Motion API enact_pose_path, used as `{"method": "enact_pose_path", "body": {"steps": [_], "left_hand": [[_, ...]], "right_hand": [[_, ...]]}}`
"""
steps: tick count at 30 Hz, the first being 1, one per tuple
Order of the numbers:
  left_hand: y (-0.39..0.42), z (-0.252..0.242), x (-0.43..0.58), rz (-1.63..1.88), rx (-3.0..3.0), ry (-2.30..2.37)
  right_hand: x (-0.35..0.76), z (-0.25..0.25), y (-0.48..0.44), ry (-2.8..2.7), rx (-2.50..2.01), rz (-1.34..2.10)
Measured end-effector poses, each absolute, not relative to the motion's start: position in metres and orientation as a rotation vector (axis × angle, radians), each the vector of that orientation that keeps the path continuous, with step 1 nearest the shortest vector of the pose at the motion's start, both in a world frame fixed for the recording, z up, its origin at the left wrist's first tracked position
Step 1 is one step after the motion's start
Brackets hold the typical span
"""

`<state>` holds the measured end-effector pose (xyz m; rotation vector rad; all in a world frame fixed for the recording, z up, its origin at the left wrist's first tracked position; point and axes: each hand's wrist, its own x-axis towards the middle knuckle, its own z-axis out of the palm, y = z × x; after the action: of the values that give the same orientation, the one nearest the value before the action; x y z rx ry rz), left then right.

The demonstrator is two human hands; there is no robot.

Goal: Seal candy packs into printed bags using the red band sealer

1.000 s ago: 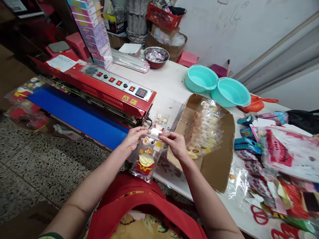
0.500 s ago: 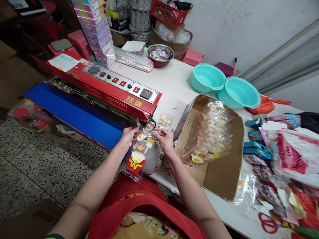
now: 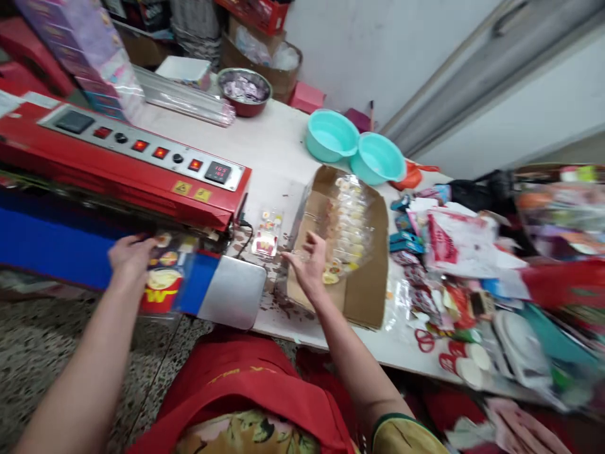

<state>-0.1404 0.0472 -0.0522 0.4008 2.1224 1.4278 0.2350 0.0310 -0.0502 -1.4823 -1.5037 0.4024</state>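
Observation:
My left hand (image 3: 130, 258) is at the sealing machine's blue belt, fingers closed at the left edge of a clear bag of toy food (image 3: 163, 287). Red fries packaging with a yellow W shows in the bag, with small egg-like and round pieces above it. The bag's upper edge lies along the slot of the red sealing machine (image 3: 189, 202). My right hand (image 3: 309, 265) is over the near-left side of a cardboard box (image 3: 363, 302), thumb and fingers apart, holding nothing. Filled clear bags (image 3: 347, 227) stand in a row inside that box.
Another small bag (image 3: 266, 236) lies on the white table (image 3: 283, 142) between machine and box. A metal plate (image 3: 234, 293) extends from the belt's end. Behind the box stand two turquoise basins (image 3: 331, 135). Packaging, red scissors (image 3: 424, 340) and paper cups clutter the right side.
My left hand has moved left along the belt with the bag. My right hand has let go of the bag and moved to the box. The view has swung right.

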Motion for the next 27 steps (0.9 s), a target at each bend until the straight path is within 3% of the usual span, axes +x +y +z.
{"method": "enact_pose_path", "body": {"steps": [4,10,14,20,23,27], "left_hand": [[0.038,-0.048,-0.14,1.374,1.171,2.606],[0.001,-0.038,-0.043,1.351,1.782,2.125],[-0.01,-0.027,0.012,1.197,1.698,1.791],[0.005,0.038,0.065,1.12,1.241,1.167],[0.015,0.067,0.082,1.123,0.948,0.875],[0.019,0.066,0.08,1.073,0.662,0.919]], "right_hand": [[0.379,-0.033,0.013,-1.73,-1.76,-0.184],[0.436,-0.019,0.01,-1.972,-1.82,0.1],[0.402,0.033,-0.001,-1.785,-1.494,0.482],[0.356,0.121,-0.011,-1.556,-1.291,0.506],[0.326,0.125,-0.007,-1.546,-1.224,0.754],[0.282,0.086,0.004,-1.425,-1.239,1.151]]}}
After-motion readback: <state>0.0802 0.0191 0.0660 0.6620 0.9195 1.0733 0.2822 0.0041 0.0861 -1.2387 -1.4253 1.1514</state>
